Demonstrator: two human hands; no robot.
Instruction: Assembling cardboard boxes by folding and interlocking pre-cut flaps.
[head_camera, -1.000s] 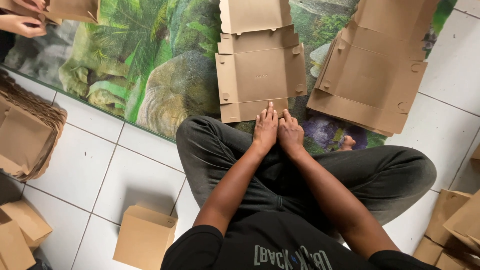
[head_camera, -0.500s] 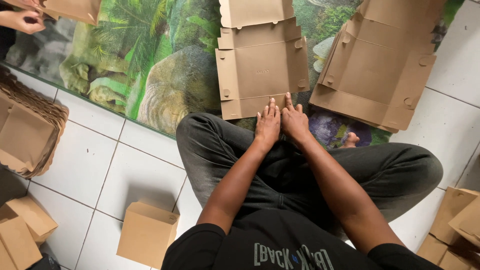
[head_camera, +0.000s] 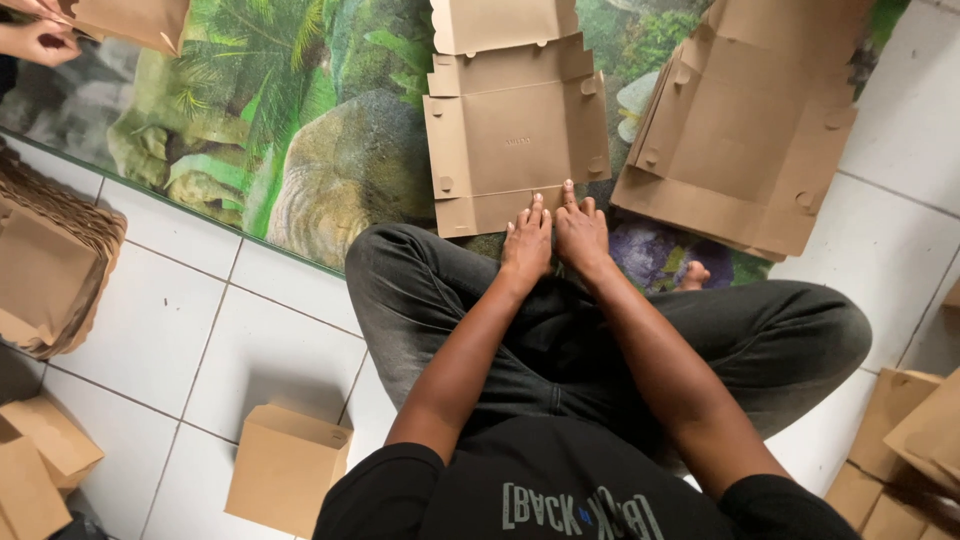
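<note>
Cardboard lay flat in front of the seated person: one unfolded box blank (head_camera: 515, 135) spread on the printed jungle mat (head_camera: 290, 130), just beyond the crossed legs. The left hand (head_camera: 527, 243) and the right hand (head_camera: 580, 235) rested side by side, touching each other, on the blank's near flap, fingers extended and flat, palms down, gripping nothing. To do this pressing or creasing well, I would judge it best to keep both palms along the scored line, spread the fingertips toward the flap's two ends so the fold runs straight, and hold the main panel still against the mat so the sheet does not slide. Counting what showed: one blank under the hands; one stack of flat blanks (head_camera: 745, 125) just to the right, how many sheets it held I could not tell; one assembled open box (head_camera: 285, 465) on the white tiled floor (head_camera: 180, 330) at lower left; a nested pile of boxes (head_camera: 45, 270) at the left edge; several more folded boxes at the lower right and lower left corners, partly cut off. Another person's hands (head_camera: 40, 35) held a cardboard piece at top left.
</note>
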